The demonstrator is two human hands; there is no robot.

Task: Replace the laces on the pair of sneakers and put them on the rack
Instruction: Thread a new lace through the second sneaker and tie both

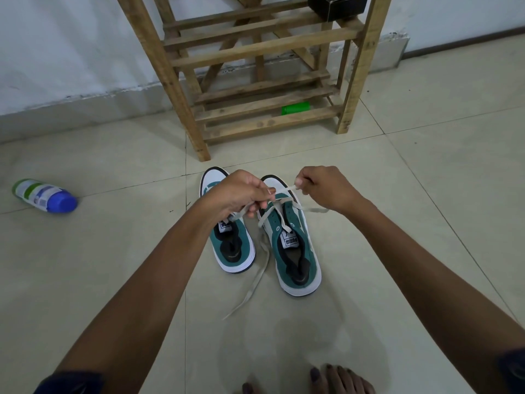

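Note:
Two green-and-white sneakers stand side by side on the tiled floor, toes toward the rack. The left sneaker (pixel 231 245) is partly hidden by my left hand. The right sneaker (pixel 295 251) has a pale lace (pixel 257 280) threaded through its front eyelets, with one long end trailing over the floor between the shoes. My left hand (pixel 235 194) pinches the lace above the right sneaker's front. My right hand (pixel 324 186) pinches the other stretch of the same lace, pulled to the right.
A wooden slatted shoe rack (pixel 255 81) stands just behind the sneakers against the wall. A green cylinder (pixel 295 108) lies on its lowest shelf and a black box (pixel 336 5) sits higher up. A blue-capped bottle (pixel 44 196) lies on the floor at left. Toes (pixel 338 379) show below.

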